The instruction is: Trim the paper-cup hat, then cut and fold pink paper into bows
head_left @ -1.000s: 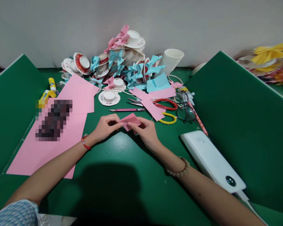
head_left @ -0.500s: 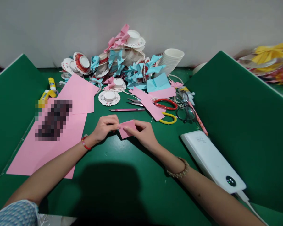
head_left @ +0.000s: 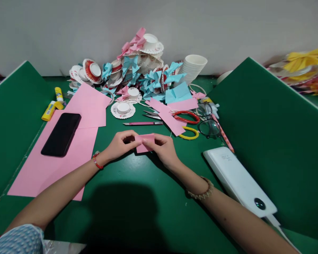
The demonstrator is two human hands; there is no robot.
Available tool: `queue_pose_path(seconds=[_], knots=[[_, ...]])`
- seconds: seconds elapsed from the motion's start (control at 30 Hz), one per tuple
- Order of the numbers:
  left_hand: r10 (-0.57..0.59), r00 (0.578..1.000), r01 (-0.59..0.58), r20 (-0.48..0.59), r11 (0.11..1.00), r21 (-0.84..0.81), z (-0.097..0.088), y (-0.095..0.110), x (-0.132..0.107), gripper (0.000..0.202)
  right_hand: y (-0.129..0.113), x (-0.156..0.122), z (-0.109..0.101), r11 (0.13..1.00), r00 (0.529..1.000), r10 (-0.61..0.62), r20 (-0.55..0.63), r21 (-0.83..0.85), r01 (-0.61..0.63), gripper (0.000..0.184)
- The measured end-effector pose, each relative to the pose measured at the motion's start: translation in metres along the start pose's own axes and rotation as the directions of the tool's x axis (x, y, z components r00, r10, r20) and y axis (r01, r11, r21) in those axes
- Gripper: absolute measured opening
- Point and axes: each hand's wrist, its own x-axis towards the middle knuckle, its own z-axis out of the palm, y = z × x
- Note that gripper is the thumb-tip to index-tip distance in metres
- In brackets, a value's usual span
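Between my two hands, raised over the green table, is a small piece of pink paper. My left hand pinches its left side, thumb in front and fingers behind. On the right side my right hand grips it the same way, and the two thumb tips nearly meet at the paper's middle. The fingers behind the paper are partly hidden. Just beyond the hands lie a pink craft knife and scissors with red and yellow handles, their middle covered by a pink paper strip.
A black phone rests on large pink sheets at left, near glue sticks. Paper hats with bows are heaped at the back beside stacked paper cups. Glasses and a white power bank lie right. Green partitions flank the table.
My left hand has shifted slightly right, and its thumb now lies on the front of the pink paper. The paper has turned a little and sits more level.
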Motion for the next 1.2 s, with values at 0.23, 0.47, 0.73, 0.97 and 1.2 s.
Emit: queue_pose_path(seconds=[0.23, 0.47, 0.73, 0.97, 1.2], knots=[[-0.084, 0.984, 0.077, 0.160, 0.996, 0.049, -0.0030, 0.0016, 0.0002, 0.023, 0.0048, 0.0009, 0.0013, 0.999, 0.999, -0.032, 0.000, -0.027, 0.032, 0.019], [0.016, 0.993, -0.027, 0.114, 0.995, 0.091, -0.0017, 0.0047, -0.0007, 0.031, 0.0074, 0.0022, 0.0021, 1.000, 1.000, -0.009, 0.001, 0.002, 0.009, 0.022], [0.061, 0.998, -0.063, 0.017, 0.991, 0.122, -0.0005, 0.0028, 0.0000, 0.034, 0.0044, 0.0025, 0.0032, 0.998, 0.998, -0.057, -0.041, 0.008, 0.057, 0.042], [0.071, 0.997, -0.067, -0.024, 0.988, 0.137, 0.0031, -0.0031, -0.0023, 0.022, 0.0049, 0.0014, 0.0027, 1.000, 0.996, -0.003, 0.092, -0.027, 0.005, 0.030], [-0.013, 1.000, 0.014, -0.027, 0.999, 0.044, 0.0016, -0.0014, -0.0008, 0.022, 0.0047, 0.0008, 0.0021, 0.998, 0.998, -0.056, 0.021, -0.004, 0.057, 0.037]])
